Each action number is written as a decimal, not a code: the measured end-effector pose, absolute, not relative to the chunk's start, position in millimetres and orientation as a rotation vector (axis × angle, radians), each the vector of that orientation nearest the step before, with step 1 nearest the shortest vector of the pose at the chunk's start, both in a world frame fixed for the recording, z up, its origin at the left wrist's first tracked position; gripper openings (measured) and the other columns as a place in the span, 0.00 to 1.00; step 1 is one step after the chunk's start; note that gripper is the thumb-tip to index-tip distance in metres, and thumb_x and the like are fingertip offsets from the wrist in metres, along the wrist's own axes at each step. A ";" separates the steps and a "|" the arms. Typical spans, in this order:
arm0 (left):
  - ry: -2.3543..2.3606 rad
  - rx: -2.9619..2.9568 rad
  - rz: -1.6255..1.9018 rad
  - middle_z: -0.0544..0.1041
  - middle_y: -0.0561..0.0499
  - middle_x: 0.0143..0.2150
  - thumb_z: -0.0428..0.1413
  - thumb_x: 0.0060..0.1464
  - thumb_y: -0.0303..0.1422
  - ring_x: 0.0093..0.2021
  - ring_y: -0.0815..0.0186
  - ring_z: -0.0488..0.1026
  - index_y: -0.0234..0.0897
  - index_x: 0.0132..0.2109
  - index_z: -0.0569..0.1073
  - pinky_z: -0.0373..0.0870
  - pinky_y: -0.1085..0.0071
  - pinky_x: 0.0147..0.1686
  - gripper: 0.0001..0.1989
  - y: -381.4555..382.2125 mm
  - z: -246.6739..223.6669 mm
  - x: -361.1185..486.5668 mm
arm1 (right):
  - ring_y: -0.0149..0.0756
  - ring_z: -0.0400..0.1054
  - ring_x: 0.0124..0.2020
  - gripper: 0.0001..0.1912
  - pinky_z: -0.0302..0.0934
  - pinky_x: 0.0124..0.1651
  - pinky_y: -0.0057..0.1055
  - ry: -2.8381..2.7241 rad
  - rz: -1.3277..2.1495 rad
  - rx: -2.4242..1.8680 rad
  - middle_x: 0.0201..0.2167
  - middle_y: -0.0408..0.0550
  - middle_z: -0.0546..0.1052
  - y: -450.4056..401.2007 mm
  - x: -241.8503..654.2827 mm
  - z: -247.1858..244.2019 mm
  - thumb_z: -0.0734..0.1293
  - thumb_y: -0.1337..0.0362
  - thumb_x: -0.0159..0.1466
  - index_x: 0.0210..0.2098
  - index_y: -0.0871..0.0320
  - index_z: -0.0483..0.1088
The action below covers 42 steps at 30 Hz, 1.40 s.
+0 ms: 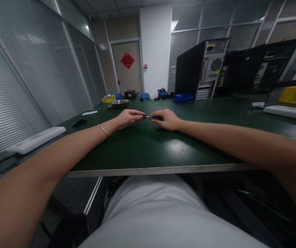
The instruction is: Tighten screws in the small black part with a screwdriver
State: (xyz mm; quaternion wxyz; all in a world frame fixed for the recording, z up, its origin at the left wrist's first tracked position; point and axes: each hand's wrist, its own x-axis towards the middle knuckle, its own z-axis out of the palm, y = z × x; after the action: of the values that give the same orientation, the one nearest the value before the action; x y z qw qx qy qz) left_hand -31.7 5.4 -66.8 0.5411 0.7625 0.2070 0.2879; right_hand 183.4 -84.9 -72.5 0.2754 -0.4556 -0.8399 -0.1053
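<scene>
Above the green tabletop point(137, 151), my two hands face each other a short gap apart. My left hand point(129, 119), with a bracelet on its wrist, pinches a small dark piece point(144, 116) between thumb and fingers. My right hand point(167, 119) is closed around a dark handle point(157, 118). A thin metal shaft point(148, 117) spans the gap between the fingertips and reaches the small dark piece. Exactly how the shaft meets the piece is too small to tell.
Behind the hands are a metal bowl point(120, 103), a blue tray point(183, 98), a yellow tray point(109, 99) and a black computer case point(202, 70). White power strips lie at left point(38, 139) and right point(289, 113). A dark object point(79, 122) sits left.
</scene>
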 end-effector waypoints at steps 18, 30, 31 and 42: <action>0.483 1.801 0.607 0.76 0.47 0.33 0.64 0.39 0.33 0.32 0.70 0.69 0.34 0.43 0.75 0.64 0.71 0.35 0.20 1.8 -68.7 -31.0 | 0.37 0.68 0.38 0.15 0.57 0.40 0.29 -2.305 -0.068 -1.095 0.38 0.47 0.76 -83.6 184.8 -73.8 0.62 0.62 0.59 0.44 0.58 0.71; 0.500 1.765 0.655 0.74 0.48 0.36 0.63 0.41 0.30 0.34 0.70 0.70 0.34 0.40 0.73 0.64 0.73 0.34 0.16 9.3 -69.0 -32.8 | 0.36 0.67 0.34 0.14 0.56 0.35 0.28 -2.229 -0.160 -1.195 0.36 0.46 0.76 -83.4 184.6 -73.6 0.62 0.61 0.59 0.43 0.55 0.71; 0.503 1.762 0.667 0.74 0.48 0.36 0.63 0.41 0.30 0.35 0.70 0.70 0.34 0.40 0.73 0.65 0.73 0.35 0.15 11.0 -68.7 -33.5 | 0.36 0.67 0.34 0.14 0.56 0.35 0.28 -2.217 -0.165 -1.203 0.36 0.46 0.76 -83.7 185.0 -73.4 0.62 0.61 0.59 0.43 0.55 0.71; 0.473 1.526 0.703 0.74 0.46 0.35 0.58 0.47 0.23 0.38 0.62 0.74 0.31 0.40 0.67 0.69 0.59 0.44 0.11 13.8 -67.7 -34.3 | 0.34 0.66 0.32 0.14 0.54 0.34 0.27 -2.230 -0.133 -1.188 0.35 0.46 0.76 -82.8 184.6 -74.1 0.62 0.61 0.59 0.44 0.56 0.71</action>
State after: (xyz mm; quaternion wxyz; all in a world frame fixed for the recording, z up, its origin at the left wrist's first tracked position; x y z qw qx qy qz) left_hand -34.3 13.8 -67.7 0.6429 0.6697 0.2076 0.3084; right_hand 184.6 -82.8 -74.1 0.3010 -0.4479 -0.8404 -0.0502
